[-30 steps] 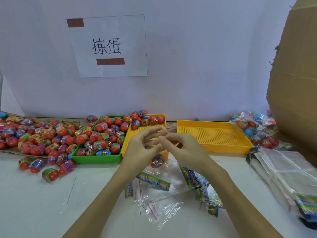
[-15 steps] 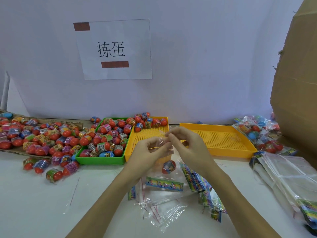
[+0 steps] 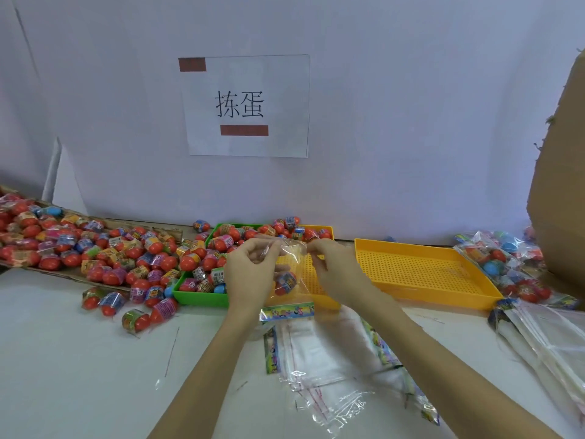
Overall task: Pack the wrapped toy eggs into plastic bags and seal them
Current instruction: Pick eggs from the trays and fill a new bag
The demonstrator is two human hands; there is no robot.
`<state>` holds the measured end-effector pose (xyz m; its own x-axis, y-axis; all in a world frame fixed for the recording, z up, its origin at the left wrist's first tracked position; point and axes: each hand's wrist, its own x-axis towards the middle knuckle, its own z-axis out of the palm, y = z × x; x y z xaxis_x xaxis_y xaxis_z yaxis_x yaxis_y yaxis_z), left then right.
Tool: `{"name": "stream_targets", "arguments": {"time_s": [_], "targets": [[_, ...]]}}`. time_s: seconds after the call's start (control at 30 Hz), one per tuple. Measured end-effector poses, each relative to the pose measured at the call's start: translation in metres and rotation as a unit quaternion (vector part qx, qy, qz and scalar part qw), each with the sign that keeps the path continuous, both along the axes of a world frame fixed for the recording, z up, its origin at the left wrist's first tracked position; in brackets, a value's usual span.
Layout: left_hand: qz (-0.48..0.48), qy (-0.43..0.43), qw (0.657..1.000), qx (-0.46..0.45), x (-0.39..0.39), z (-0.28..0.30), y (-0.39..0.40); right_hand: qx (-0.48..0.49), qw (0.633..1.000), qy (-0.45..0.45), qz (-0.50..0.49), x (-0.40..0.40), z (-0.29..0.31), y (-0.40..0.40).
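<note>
A clear plastic bag [image 3: 296, 267] hangs above the table between my hands, with one wrapped toy egg [image 3: 285, 282] inside near its bottom and a printed header strip [image 3: 286, 312] along its lower edge. My left hand [image 3: 250, 274] pinches the bag's top edge on the left. My right hand [image 3: 332, 270] pinches the same edge on the right. Many wrapped eggs [image 3: 95, 251] lie heaped at the left. More fill the green tray [image 3: 202, 294].
Two yellow perforated trays sit behind my hands: one [image 3: 313, 280] partly hidden by the bag, one [image 3: 421, 274] to the right. Empty bags [image 3: 323, 369] lie in front. A bag stack [image 3: 544, 337] and packed bags [image 3: 503, 258] lie right, beside a cardboard box [image 3: 560, 172].
My hands have drawn apart along the bag's top edge. The bag with its egg has stayed hanging between them, and the view has tilted slightly.
</note>
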<state>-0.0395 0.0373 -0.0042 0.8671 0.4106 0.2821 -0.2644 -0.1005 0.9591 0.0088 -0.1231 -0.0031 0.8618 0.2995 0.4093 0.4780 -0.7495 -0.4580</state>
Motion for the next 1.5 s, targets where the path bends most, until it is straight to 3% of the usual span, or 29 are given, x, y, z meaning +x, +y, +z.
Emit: {"name": "stream_targets", "arguments": {"time_s": [0.17, 0.27, 0.33, 0.43, 0.57, 0.67, 0.83, 1.07, 1.2, 1.3, 1.5], "targets": [[0.042, -0.016, 0.999, 0.002, 0.004, -0.004, 0.008, -0.169, 0.985, -0.005, 0.022, 0.045, -0.006, 0.044], [0.052, -0.006, 0.999, 0.004, 0.008, -0.008, 0.013, -0.259, 0.965, 0.036, -0.025, 0.063, -0.016, 0.056], [0.051, 0.0, 0.999, -0.001, 0.01, -0.011, 0.016, -0.266, 0.962, 0.036, -0.054, 0.07, -0.019, 0.059], [0.039, 0.011, 0.999, -0.015, 0.012, -0.012, 0.018, -0.228, 0.971, -0.014, -0.076, 0.075, -0.018, 0.06], [0.016, 0.019, 0.999, -0.023, 0.012, -0.011, 0.019, -0.114, 0.992, 0.026, -0.04, 0.072, -0.015, 0.047], [-0.016, 0.03, 0.999, -0.023, 0.011, -0.009, 0.018, 0.028, 0.997, 0.058, -0.038, 0.056, -0.009, 0.03], [-0.096, 0.034, 0.994, -0.023, 0.005, -0.003, 0.009, 0.207, 0.975, 0.081, -0.022, 0.014, 0.008, -0.006], [-0.176, 0.055, 0.982, -0.029, -0.002, 0.002, -0.005, 0.413, 0.909, 0.053, -0.021, -0.035, 0.013, -0.04], [-0.214, 0.04, 0.976, -0.015, -0.009, 0.005, -0.013, 0.461, 0.885, 0.057, 0.028, -0.046, 0.018, -0.035], [-0.241, 0.017, 0.97, -0.006, -0.012, 0.005, -0.018, 0.445, 0.893, 0.009, 0.071, -0.051, 0.022, -0.032], [-0.282, -0.013, 0.959, 0.023, -0.011, 0.001, -0.021, 0.203, 0.965, -0.159, 0.045, -0.051, 0.019, -0.039]]}}
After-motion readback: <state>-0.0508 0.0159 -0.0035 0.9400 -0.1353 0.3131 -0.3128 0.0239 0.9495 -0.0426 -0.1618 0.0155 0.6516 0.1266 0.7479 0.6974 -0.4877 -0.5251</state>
